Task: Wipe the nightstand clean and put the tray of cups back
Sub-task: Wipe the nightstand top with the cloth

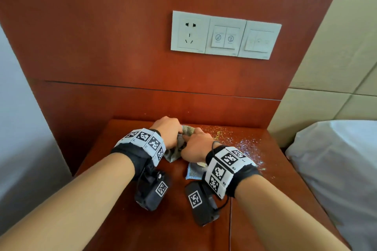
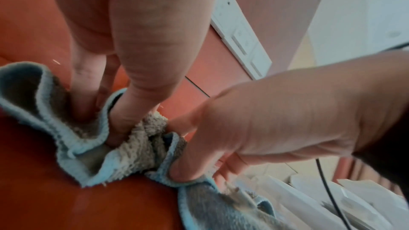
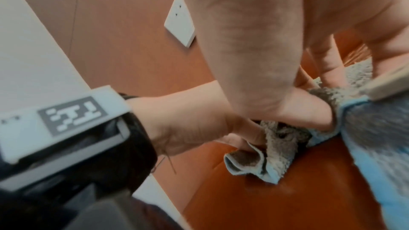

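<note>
A grey terry cloth (image 1: 175,151) with a light blue edge lies bunched at the back middle of the reddish-brown nightstand (image 1: 173,230). My left hand (image 1: 169,130) grips its left part and my right hand (image 1: 195,146) grips its right part, knuckles close together. In the left wrist view the left thumb and fingers pinch a fold of the cloth (image 2: 137,146), while the right hand (image 2: 276,120) pinches the blue hem. The right wrist view shows the cloth (image 3: 281,141) gathered between both hands. Glitter specks (image 1: 244,144) cover the right rear of the top. No tray or cups are in view.
A white socket and switch panel (image 1: 224,34) sits on the wooden wall panel behind the nightstand. White bedding (image 1: 336,159) and a padded beige headboard (image 1: 336,67) stand to the right. A pale wall (image 1: 20,128) borders the left side.
</note>
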{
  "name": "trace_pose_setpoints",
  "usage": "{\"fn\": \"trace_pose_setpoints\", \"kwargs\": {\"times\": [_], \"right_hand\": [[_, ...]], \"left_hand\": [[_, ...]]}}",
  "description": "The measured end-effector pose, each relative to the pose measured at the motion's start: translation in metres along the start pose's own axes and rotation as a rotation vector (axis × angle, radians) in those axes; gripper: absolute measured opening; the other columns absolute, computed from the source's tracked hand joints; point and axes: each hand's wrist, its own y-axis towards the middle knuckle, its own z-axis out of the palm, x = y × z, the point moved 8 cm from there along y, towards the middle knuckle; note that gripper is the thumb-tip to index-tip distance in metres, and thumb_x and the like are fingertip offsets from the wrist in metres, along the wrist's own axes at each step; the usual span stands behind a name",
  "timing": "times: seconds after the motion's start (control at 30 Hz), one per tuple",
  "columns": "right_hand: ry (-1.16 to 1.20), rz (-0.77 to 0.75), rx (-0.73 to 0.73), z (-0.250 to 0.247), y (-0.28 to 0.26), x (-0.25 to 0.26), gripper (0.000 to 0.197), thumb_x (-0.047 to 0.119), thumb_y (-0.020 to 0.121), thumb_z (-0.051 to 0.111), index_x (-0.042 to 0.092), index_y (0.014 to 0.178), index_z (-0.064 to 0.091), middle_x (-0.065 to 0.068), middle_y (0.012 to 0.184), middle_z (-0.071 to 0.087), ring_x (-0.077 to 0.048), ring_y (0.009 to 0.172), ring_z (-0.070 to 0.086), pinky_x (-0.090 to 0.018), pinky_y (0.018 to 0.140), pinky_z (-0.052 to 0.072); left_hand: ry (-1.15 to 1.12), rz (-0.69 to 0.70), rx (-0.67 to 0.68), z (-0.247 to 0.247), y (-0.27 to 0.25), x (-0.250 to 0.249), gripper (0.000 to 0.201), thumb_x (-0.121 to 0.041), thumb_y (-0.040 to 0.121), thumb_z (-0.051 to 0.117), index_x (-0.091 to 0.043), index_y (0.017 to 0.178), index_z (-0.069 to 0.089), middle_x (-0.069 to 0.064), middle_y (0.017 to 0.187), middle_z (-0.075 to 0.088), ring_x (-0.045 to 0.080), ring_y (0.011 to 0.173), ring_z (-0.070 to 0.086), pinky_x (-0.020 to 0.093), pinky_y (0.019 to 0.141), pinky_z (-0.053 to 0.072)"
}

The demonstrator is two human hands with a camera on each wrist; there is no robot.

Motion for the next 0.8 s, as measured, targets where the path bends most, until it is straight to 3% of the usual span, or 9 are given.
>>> {"fn": "trace_pose_setpoints", "kwargs": {"times": [0.07, 0.17, 0.23, 0.3, 0.4, 0.43, 0.53, 0.7, 0.8], "right_hand": [[-0.016, 0.025, 0.011, 0.009, -0.009, -0.03, 0.058, 0.033, 0.097, 0.037, 0.021, 0.152, 0.027, -0.013, 0.147, 0.028, -0.033, 0.134, 0.032, -0.038, 0.104, 0.035], [-0.134, -0.011, 0.021, 0.022, -0.031, -0.066, 0.049, 0.032, 0.094, 0.033, 0.015, 0.138, 0.044, -0.013, 0.141, 0.045, -0.031, 0.123, 0.04, -0.032, 0.092, 0.036], [-0.225, -0.008, 0.031, 0.031, -0.047, -0.087, 0.034, 0.023, 0.096, 0.038, 0.008, 0.12, 0.057, -0.015, 0.136, 0.053, -0.03, 0.118, 0.048, -0.026, 0.08, 0.038], [-0.226, 0.006, -0.017, 0.033, -0.062, -0.108, 0.038, 0.02, 0.092, 0.047, 0.009, 0.127, 0.058, -0.017, 0.127, 0.056, -0.032, 0.115, 0.054, -0.026, 0.067, 0.037], [-0.193, 0.084, 0.049, 0.037, -0.081, -0.132, 0.038, 0.013, 0.099, 0.039, 0.007, 0.134, 0.052, -0.009, 0.095, 0.053, -0.031, 0.121, 0.05, -0.024, 0.079, 0.026], [-0.193, 0.114, 0.065, 0.035, -0.086, -0.137, 0.038, 0.012, 0.101, 0.034, 0.006, 0.136, 0.05, -0.008, 0.097, 0.053, -0.029, 0.123, 0.048, -0.023, 0.081, 0.026], [-0.263, 0.128, 0.056, 0.027, -0.088, -0.149, 0.041, 0.013, 0.103, 0.032, 0.007, 0.141, 0.045, -0.015, 0.137, 0.05, -0.027, 0.127, 0.046, -0.026, 0.095, 0.031], [-0.257, 0.147, 0.064, 0.015, -0.069, -0.172, 0.052, 0.015, 0.104, 0.034, 0.015, 0.154, 0.021, -0.013, 0.15, 0.039, -0.025, 0.135, 0.04, -0.027, 0.104, 0.028], [-0.205, 0.168, 0.035, 0.007, -0.048, -0.187, 0.052, 0.016, 0.104, 0.033, 0.017, 0.154, 0.02, -0.014, 0.146, 0.042, -0.027, 0.133, 0.041, -0.028, 0.102, 0.031]], "left_hand": [[0.033, 0.027, -0.014, 0.008, 0.004, -0.037, 0.035, 0.001, 0.081, 0.051, -0.016, 0.104, 0.072, 0.008, 0.091, 0.064, 0.034, 0.088, 0.064, 0.035, 0.067, 0.049], [0.097, 0.078, 0.001, 0.017, 0.006, -0.091, 0.029, -0.003, 0.084, 0.054, -0.012, 0.107, 0.07, 0.013, 0.102, 0.068, 0.035, 0.091, 0.065, 0.037, 0.075, 0.055], [0.101, 0.125, 0.032, 0.023, 0.004, -0.121, 0.025, -0.003, 0.083, 0.056, -0.009, 0.102, 0.072, 0.013, 0.093, 0.067, 0.032, 0.084, 0.064, 0.034, 0.069, 0.052], [0.096, 0.164, 0.055, 0.03, 0.001, -0.145, 0.019, -0.004, 0.081, 0.06, -0.007, 0.095, 0.072, 0.01, 0.082, 0.064, 0.029, 0.076, 0.059, 0.03, 0.064, 0.047], [0.102, 0.209, 0.052, 0.04, 0.004, -0.175, 0.016, -0.005, 0.08, 0.062, -0.006, 0.091, 0.073, 0.012, 0.088, 0.07, 0.028, 0.08, 0.064, 0.031, 0.067, 0.051], [0.089, 0.214, 0.038, 0.042, 0.008, -0.183, 0.018, -0.005, 0.08, 0.061, -0.007, 0.092, 0.074, 0.012, 0.091, 0.072, 0.028, 0.084, 0.066, 0.034, 0.071, 0.055], [0.03, 0.192, -0.02, 0.038, 0.018, -0.196, 0.028, -0.003, 0.08, 0.056, -0.011, 0.1, 0.075, 0.013, 0.097, 0.072, 0.032, 0.091, 0.067, 0.038, 0.08, 0.058], [0.002, 0.126, -0.061, 0.038, 0.039, -0.2, 0.017, -0.004, 0.085, 0.056, -0.005, 0.092, 0.072, 0.015, 0.091, 0.07, 0.033, 0.086, 0.068, 0.035, 0.07, 0.056], [-0.008, 0.101, -0.077, 0.035, 0.055, -0.202, 0.016, -0.004, 0.087, 0.054, -0.003, 0.093, 0.069, 0.016, 0.095, 0.07, 0.033, 0.088, 0.067, 0.034, 0.07, 0.054]]}}
